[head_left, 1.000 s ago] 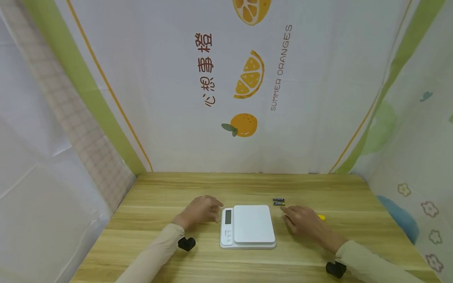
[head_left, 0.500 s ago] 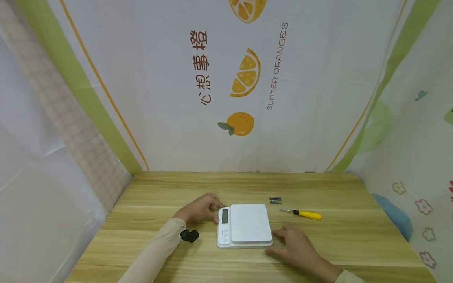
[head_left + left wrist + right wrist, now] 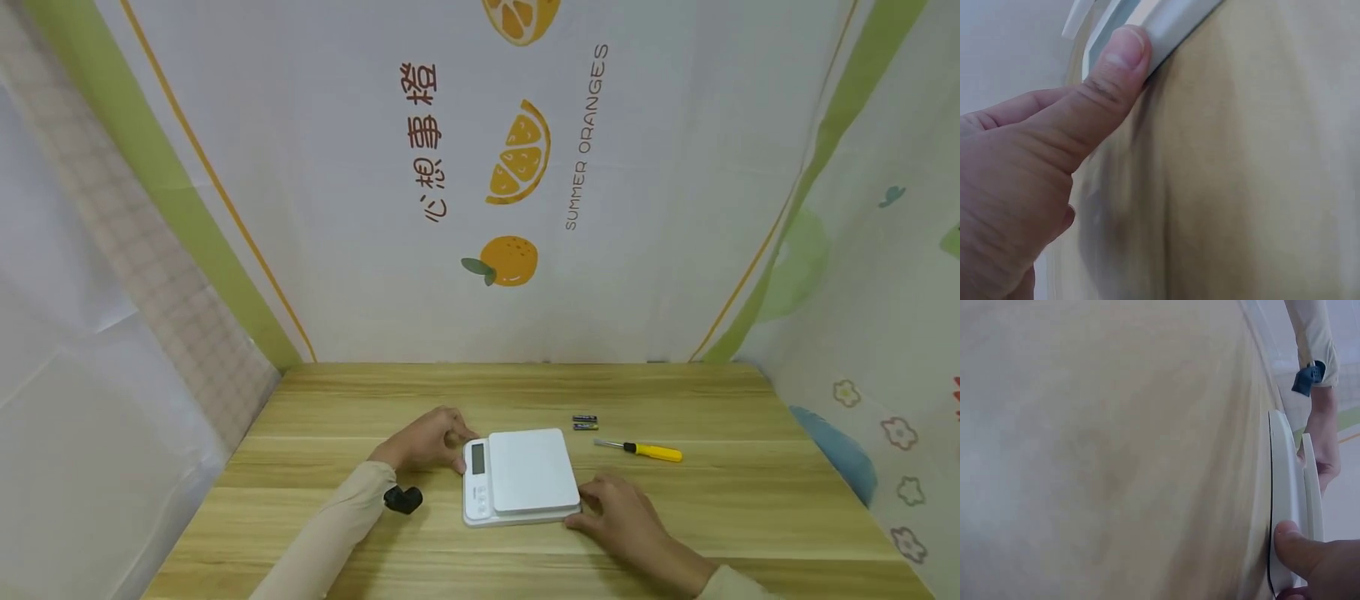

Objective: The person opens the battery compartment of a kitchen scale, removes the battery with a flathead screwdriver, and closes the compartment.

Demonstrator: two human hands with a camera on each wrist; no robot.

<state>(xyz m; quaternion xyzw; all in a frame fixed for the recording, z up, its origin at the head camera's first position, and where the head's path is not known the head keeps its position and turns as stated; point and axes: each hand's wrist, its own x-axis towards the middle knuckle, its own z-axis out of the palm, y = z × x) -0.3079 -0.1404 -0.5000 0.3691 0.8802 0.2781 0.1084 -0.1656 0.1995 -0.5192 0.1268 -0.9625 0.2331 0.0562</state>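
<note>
A white kitchen scale [image 3: 534,471] with a square platform lies on the wooden table, its dark display [image 3: 477,458] and buttons at the left. My left hand [image 3: 423,440] grips its far left corner; in the left wrist view the thumb [image 3: 1127,50] presses on the side edge. At the near right corner, my right hand [image 3: 621,512] pinches the scale, and its thumb [image 3: 1291,540] lies on the base's side in the right wrist view. Some fingers of both hands are hidden behind the scale. Whether the base is raised slightly off the table I cannot tell.
Two small batteries [image 3: 585,427] lie beyond the scale's far right corner. A screwdriver [image 3: 657,452] with a yellow handle lies to the right of the scale. Curtains with printed oranges [image 3: 510,261] enclose the back and sides of the wooden table [image 3: 337,400].
My right hand has come from over the screwdriver to the scale's near right corner and taken hold there. The left hand has closed on the left edge. The scale has turned slightly.
</note>
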